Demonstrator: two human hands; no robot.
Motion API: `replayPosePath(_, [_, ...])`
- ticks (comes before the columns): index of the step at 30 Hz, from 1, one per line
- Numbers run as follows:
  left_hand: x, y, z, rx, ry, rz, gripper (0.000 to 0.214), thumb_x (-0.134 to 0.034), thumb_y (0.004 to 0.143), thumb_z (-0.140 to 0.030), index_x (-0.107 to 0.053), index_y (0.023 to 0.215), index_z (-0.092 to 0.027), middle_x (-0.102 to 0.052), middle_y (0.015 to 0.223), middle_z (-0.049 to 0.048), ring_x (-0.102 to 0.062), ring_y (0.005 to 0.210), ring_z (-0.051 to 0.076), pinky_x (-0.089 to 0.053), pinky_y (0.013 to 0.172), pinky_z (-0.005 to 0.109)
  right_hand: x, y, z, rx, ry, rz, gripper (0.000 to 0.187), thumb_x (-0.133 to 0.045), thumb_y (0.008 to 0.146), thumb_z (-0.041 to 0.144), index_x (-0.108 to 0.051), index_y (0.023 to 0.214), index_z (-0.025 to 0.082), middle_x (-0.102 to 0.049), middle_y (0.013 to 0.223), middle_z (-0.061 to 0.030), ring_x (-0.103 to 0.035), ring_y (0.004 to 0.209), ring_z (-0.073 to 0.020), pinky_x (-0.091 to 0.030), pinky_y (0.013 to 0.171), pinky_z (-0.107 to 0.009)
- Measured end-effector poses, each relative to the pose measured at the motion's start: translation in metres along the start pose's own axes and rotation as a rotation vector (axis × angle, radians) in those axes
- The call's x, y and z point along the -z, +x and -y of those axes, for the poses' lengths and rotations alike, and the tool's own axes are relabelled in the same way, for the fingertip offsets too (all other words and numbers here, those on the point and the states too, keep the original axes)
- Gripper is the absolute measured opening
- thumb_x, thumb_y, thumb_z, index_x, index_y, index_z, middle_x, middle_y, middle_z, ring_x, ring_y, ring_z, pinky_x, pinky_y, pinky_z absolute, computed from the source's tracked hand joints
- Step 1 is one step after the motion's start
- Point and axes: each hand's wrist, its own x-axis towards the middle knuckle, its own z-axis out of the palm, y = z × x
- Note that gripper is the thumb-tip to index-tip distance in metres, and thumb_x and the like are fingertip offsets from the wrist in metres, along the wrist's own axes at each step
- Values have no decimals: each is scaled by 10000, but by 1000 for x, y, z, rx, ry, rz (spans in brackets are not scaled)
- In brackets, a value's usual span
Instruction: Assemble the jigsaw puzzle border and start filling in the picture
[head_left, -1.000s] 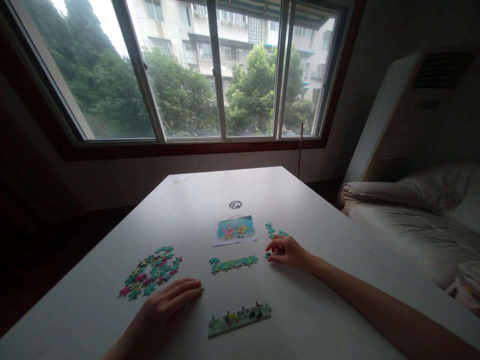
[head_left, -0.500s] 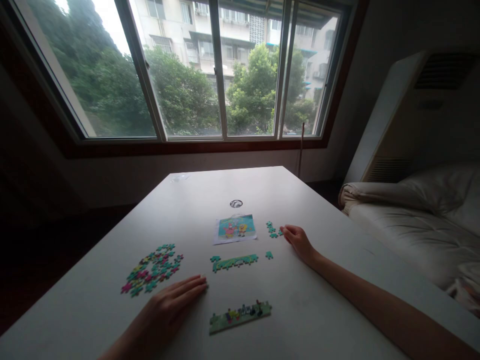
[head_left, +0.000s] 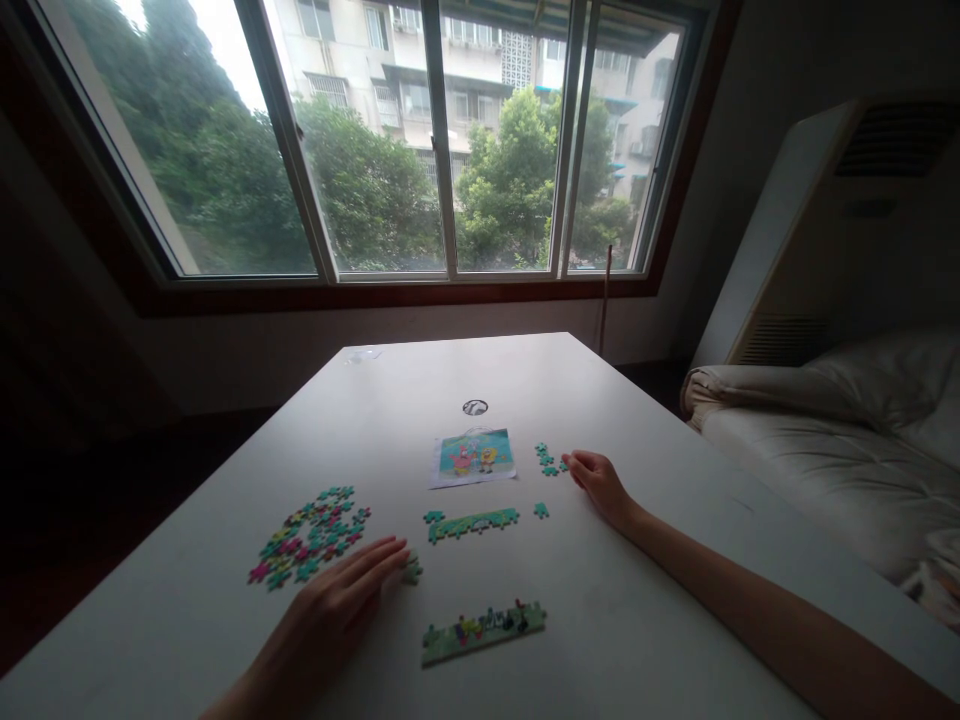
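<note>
My left hand [head_left: 349,588] rests low over the table, fingers stretched out and together. A greenish jigsaw piece [head_left: 412,569] lies right at its fingertips. My right hand [head_left: 598,482] has curled fingers, with thumb and index closed at the edge of a small teal jigsaw piece [head_left: 564,465], mostly hidden by them. Just left of that hand is a group of teal pieces [head_left: 546,460]. A joined teal strip [head_left: 474,523] lies mid-table, a single teal piece [head_left: 541,510] to its right. Nearer me is a joined green strip with colourful figures [head_left: 484,632].
A pile of mixed loose pieces [head_left: 311,535] lies left of my left hand. Beyond the teal strip is a printed cartoon picture [head_left: 476,455], with a round black-and-white mark [head_left: 475,408] behind it. The white table [head_left: 457,365] ends before the window; a pale sofa [head_left: 795,440] stands at right.
My left hand has drawn slightly back and up, uncovering the jigsaw piece at its fingertips. My right hand has barely moved. The whole view has shifted slightly.
</note>
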Motion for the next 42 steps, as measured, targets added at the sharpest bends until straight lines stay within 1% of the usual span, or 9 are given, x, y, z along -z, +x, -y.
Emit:
replayPosePath(4, [0,4,-2,4,-14,28,274,-440,883,-227,-587,1115,-237,-651,1104,28,-618,999,166,-497,860,221,0,0,1,-1,-3,1,418,-483,767,437,-326,463,196,-320,434,55,-298,435,-83,-268,455,-226])
replayPosePath(9, [-1,0,-3,123,9,-11,210,-443,890,-290,-620,991,-235,-670,1017,13,-639,932,159,-509,828,229,0,0,-1,-1,-14,-3,421,-480,772,438,-332,462,194,-330,436,52,-310,440,-84,-274,456,-224])
replayPosePath(13, [0,-1,-6,187,-59,53,174,-445,894,-300,-587,850,-210,-655,961,20,-636,888,149,-509,787,215,0,0,-3,-3,-23,5,421,-473,777,443,-330,469,194,-325,442,54,-309,444,-83,-270,458,-222])
replayPosePath(15, [-1,-1,-6,182,-112,89,168,-424,907,-278,-568,858,-206,-646,957,25,-629,884,144,-502,786,209,0,0,-3,-3,-24,1,424,-475,774,449,-329,469,195,-323,442,55,-306,444,-83,-265,455,-222])
replayPosePath(18, [-2,0,-4,156,-144,92,172,-406,920,-242,-557,996,-213,-640,1007,39,-619,916,148,-487,829,225,0,0,-3,-1,-24,-7,429,-479,768,456,-328,463,195,-321,432,56,-306,437,-83,-266,454,-223])
replayPosePath(22, [-1,4,-2,41,-138,73,257,-447,910,-236,-532,1152,-252,-628,1108,40,-591,1014,164,-481,861,222,0,-1,-2,-2,-19,-3,425,-478,772,452,-331,467,195,-326,432,55,-312,435,-83,-271,456,-224])
replayPosePath(26, [2,8,-2,-28,-145,80,252,-479,900,-243,-560,1137,-267,-634,1122,30,-576,1049,170,-484,870,220,0,-1,-1,2,-15,0,421,-477,777,438,-331,466,194,-329,437,52,-313,441,-83,-274,460,-223])
replayPosePath(34, [1,7,-4,-21,-177,38,179,-496,885,-241,-601,1029,-251,-644,1084,42,-579,1030,174,-486,869,243,0,-1,-1,5,-20,-14,424,-481,771,440,-341,456,194,-346,425,50,-322,432,-84,-282,456,-223])
replayPosePath(42, [20,4,-21,169,-211,271,84,-617,748,-187,-641,735,-266,-607,809,-5,-602,762,147,-478,672,204,0,0,-2,-5,-28,-4,427,-480,773,443,-324,461,196,-322,431,54,-309,436,-84,-272,463,-227])
